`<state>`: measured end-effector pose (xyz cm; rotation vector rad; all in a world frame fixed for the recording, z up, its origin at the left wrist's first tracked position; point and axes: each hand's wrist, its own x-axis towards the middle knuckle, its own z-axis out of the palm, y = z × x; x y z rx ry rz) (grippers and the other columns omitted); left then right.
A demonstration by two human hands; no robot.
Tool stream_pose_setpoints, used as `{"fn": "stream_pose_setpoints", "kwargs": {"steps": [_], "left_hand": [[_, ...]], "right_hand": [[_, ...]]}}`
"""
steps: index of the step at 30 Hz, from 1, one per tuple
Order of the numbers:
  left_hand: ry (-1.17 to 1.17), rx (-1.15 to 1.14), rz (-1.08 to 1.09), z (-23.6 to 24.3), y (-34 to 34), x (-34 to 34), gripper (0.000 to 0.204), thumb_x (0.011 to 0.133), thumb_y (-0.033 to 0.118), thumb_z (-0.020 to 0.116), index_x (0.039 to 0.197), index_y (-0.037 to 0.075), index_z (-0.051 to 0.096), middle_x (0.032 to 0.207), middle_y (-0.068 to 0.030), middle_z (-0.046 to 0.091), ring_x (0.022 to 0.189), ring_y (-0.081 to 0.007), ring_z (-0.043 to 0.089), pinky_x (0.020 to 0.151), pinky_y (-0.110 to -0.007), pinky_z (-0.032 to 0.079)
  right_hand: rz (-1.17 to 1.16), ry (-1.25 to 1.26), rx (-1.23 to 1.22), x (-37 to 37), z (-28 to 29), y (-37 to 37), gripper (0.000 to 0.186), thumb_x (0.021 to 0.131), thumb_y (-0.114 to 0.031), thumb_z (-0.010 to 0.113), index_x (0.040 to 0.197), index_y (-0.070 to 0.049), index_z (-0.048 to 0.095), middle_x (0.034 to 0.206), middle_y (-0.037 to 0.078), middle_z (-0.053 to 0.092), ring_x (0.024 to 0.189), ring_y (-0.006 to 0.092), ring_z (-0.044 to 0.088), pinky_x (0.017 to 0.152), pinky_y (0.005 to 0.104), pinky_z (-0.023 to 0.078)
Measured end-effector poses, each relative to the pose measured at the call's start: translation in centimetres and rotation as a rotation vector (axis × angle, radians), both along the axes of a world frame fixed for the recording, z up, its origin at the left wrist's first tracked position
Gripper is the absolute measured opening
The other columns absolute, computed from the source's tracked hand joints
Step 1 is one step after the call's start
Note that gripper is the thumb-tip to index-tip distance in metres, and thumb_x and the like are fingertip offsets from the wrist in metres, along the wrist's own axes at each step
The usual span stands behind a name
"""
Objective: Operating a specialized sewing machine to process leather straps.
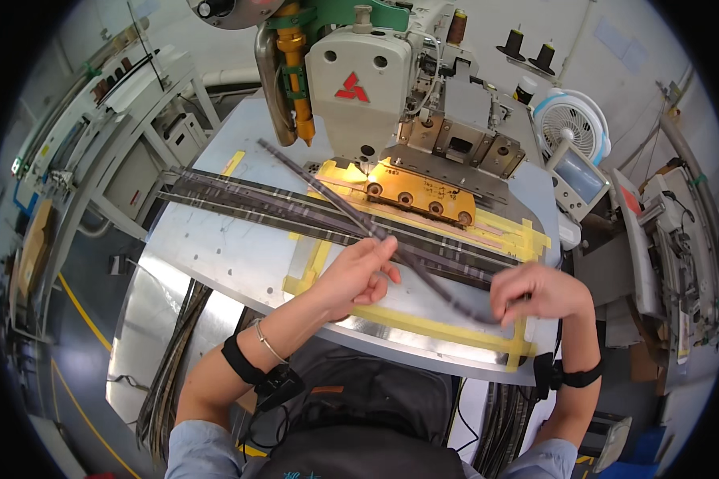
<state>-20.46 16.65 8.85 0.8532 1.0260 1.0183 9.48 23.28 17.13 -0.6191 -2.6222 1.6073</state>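
A long, narrow dark strip with lighter marks (429, 279) runs slantwise over the worktable. My left hand (350, 281) pinches it near its middle between thumb and forefinger, the other fingers loosely curled. At its near right end my right hand (545, 292) has its fingers closed round the strip; they are slightly blurred. The far end of the strip points up left, free of both hands. Beneath it, several similar dark strips (248, 203) lie side by side across the table, in front of a yellow metal clamp plate (423, 194) with round holes.
An industrial sewing machine (359, 88) stands behind the clamp plate, its lamp lit. Yellow tape (423, 329) marks the metal tabletop (216, 259). A control screen (581, 177) and a white fan (571, 126) are at the right. Bundled dark strips (172, 359) hang below the table's left edge.
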Motion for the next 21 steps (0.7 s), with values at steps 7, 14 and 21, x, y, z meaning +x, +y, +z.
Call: {"fn": "stream_pose_setpoints", "kwargs": {"steps": [7,14,21], "left_hand": [[-0.2,0.127,0.225,-0.1,-3.3,0.5,0.014,0.097,0.02,0.054,0.094,0.006,0.051,0.06,0.0002,0.049,0.04,-0.0065,0.037,0.038,-0.021,0.025],[-0.063,0.217,0.305,0.8,-5.8,-1.9,0.016,0.097,0.02,0.054,0.087,0.008,0.05,0.062,-0.0035,0.056,0.04,-0.0076,0.041,0.037,-0.019,0.03],[-0.079,0.256,0.321,1.2,-6.0,-3.6,0.02,0.097,0.021,0.056,0.086,0.005,0.053,0.063,-0.0044,0.057,0.042,-0.0073,0.045,0.04,-0.021,0.032]], "right_hand": [[-0.267,-0.031,-0.165,-6.6,-1.4,-0.8,0.031,0.086,-0.021,0.068,0.114,-0.008,0.065,0.089,0.005,0.064,0.078,0.0119,0.055,0.071,0.0263,0.045],[0.001,0.038,0.102,-11.2,-5.4,1.0,0.032,0.087,-0.019,0.064,0.118,-0.009,0.064,0.101,0.009,0.066,0.09,0.0213,0.061,0.08,0.0325,0.047],[-0.086,0.064,0.422,-10.5,-6.1,0.2,0.023,0.082,-0.01,0.068,0.105,-0.006,0.066,0.087,0.007,0.062,0.077,0.0202,0.058,0.071,0.0322,0.046]]}}
